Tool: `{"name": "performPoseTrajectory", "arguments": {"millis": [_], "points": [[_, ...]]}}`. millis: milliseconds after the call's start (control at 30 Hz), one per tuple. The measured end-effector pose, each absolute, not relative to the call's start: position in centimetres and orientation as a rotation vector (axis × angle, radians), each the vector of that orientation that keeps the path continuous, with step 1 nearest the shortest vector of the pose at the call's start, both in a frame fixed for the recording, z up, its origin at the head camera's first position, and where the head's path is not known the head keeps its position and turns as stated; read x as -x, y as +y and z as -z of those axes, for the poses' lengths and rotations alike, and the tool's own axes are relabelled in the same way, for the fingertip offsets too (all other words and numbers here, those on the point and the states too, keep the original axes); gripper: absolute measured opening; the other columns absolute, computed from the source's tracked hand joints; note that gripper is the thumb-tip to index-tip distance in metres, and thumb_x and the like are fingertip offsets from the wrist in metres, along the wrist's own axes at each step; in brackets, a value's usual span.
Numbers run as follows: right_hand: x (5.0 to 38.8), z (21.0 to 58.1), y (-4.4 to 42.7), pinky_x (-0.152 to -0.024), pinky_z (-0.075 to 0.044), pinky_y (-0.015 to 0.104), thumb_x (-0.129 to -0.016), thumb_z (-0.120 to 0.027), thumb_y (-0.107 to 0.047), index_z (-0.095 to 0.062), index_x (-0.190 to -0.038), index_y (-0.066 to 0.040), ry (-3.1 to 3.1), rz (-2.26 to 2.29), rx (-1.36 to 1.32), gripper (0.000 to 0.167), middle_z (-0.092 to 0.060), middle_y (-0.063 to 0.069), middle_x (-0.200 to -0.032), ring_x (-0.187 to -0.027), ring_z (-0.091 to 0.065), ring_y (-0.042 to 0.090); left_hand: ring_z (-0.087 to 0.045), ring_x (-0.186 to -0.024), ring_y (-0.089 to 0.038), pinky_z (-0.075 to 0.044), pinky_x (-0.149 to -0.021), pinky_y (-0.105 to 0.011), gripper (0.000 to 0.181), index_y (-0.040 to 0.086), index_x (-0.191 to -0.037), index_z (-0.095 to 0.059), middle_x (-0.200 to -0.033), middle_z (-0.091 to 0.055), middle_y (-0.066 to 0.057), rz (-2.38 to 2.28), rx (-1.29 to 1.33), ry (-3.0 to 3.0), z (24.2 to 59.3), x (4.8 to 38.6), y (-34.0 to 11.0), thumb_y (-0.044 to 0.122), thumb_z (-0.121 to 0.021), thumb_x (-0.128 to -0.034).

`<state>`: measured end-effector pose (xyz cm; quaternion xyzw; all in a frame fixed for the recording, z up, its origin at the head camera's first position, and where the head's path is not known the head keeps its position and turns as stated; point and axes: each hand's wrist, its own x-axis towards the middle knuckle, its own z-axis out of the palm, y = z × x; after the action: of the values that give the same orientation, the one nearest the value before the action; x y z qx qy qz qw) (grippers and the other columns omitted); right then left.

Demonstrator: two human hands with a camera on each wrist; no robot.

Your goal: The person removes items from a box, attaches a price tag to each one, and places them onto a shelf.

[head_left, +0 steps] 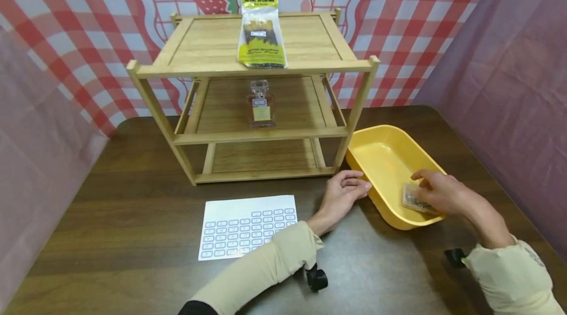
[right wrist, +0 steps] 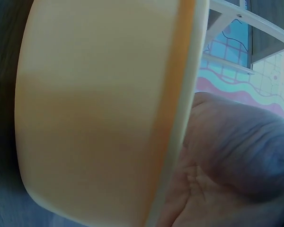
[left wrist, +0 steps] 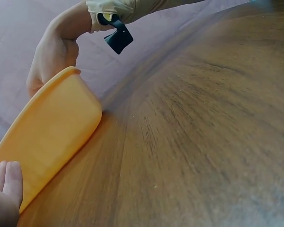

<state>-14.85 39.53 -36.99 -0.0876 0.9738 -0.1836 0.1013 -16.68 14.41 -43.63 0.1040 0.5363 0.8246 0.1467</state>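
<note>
Against the left outer wall of a yellow plastic basin, my left hand rests with its fingertips. In the left wrist view the fingers lie nearly straight on that wall. My right hand reaches over the basin's right rim, fingers bent down at a small clear plastic box. Small bits that I cannot make out show through the box, which is inside the basin's near end. The hand covers part of it, so the grip is hidden. The right wrist view shows the palm beside the basin's outer wall.
A three-level wooden shelf stands behind the hands. A packet of artist brushes lies on its top, and a perfume bottle stands on the middle level. A white label sheet lies on the brown table, left of the left hand.
</note>
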Motion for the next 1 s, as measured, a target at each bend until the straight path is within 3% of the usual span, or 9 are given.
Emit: {"name": "performPoseTrajectory", "arguments": {"millis": [233, 667, 867, 1000], "points": [[15.03, 36.78, 39.4, -0.07, -0.054, 0.041, -0.095, -0.068, -0.01, -0.053, -0.122, 0.022, 2.812, 0.535, 0.2, 0.044, -0.066, 0.028, -0.099, -0.087, -0.062, 0.034, -0.062, -0.082, -0.005, -0.054, -0.077, -0.018, 0.031, -0.005, -0.12, -0.063, -0.095, -0.071, -0.004, -2.336, -0.282, 1.688, 43.86, 16.75, 14.75, 0.001, -0.075, -0.092], [14.98, 36.65, 39.32, -0.071, -0.052, 0.039, -0.096, -0.072, -0.016, -0.056, -0.121, 0.023, 2.796, 0.51, 0.192, 0.049, -0.067, 0.024, -0.097, -0.086, -0.062, 0.033, -0.06, -0.077, -0.005, -0.05, -0.071, -0.017, 0.03, -0.003, -0.115, -0.061, -0.088, -0.067, 0.0, -2.336, -0.269, 1.764, 43.59, 16.66, 15.34, 0.005, -0.077, -0.091], [14.89, 36.62, 39.45, -0.074, -0.054, 0.043, -0.094, -0.074, -0.012, -0.055, -0.12, 0.024, 2.76, 0.584, 0.262, 0.048, -0.067, 0.026, -0.1, -0.09, -0.063, 0.035, -0.06, -0.078, -0.005, -0.051, -0.072, -0.017, 0.03, -0.003, -0.115, -0.061, -0.089, -0.066, -0.001, -2.337, -0.276, 1.775, 43.54, 16.65, 15.4, 0.005, -0.077, -0.0911], [14.99, 36.7, 39.5, -0.071, -0.053, 0.038, -0.092, -0.076, -0.009, -0.056, -0.119, 0.024, 2.733, 0.62, 0.296, 0.047, -0.066, 0.024, -0.099, -0.089, -0.062, 0.032, -0.06, -0.078, -0.005, -0.051, -0.072, -0.017, 0.03, -0.002, -0.115, -0.061, -0.089, -0.067, -0.001, -2.33, -0.282, 1.786, 43.52, 16.59, 15.36, 0.005, -0.077, -0.091]]}}
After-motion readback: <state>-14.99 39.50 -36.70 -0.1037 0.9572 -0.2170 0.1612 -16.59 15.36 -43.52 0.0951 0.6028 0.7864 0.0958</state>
